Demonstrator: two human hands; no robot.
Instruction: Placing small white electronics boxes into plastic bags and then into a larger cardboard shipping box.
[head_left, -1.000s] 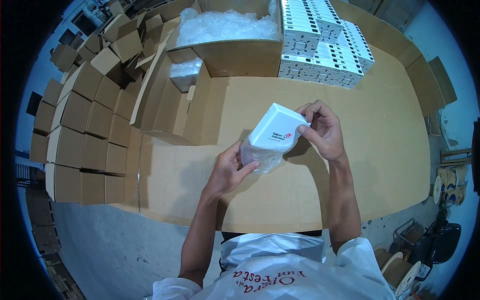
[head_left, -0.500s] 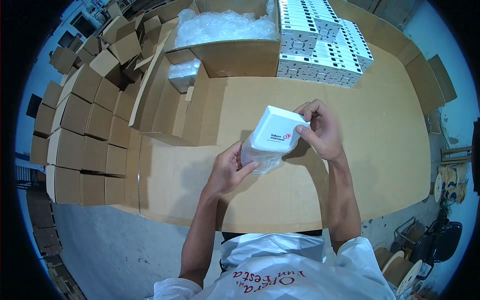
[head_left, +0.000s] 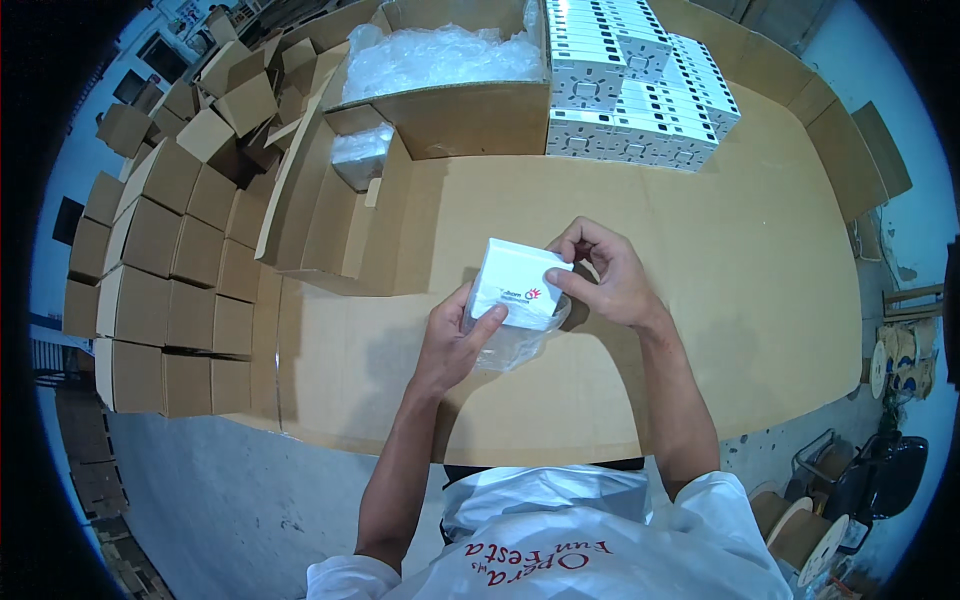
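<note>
White square cardboard box (head_left: pixel 517 283) with a small red mark sits mid-frame above the cardboard-covered bench (head_left: pixel 760 300), half in a clear thin plastic bag (head_left: pixel 515 342) hanging at its 6 o'clock. Left hand (head_left: pixel 452 340) pinches box and bag together from 7 o'clock, thumb across the lower face; right hand (head_left: pixel 605 278) pinches the box's 3 o'clock edge, fingers curled.

Risks, as judgement: the slick film could slip from the left thumb and let the bag drop off; a box corner could snag and tear it; the grip is on edges only, so the box could tilt out.

Counts: one box in hand, one bag, two hands. One large open brown carton of clear plastic bags (head_left: pixel 450 70) at 11 o'clock. Stacked white patterned boxes (head_left: pixel 630 90) at 1 o'clock and small folded brown cartons (head_left: pixel 160 250) at 9 o'clock: too many, partly hidden, cannot count.
</note>
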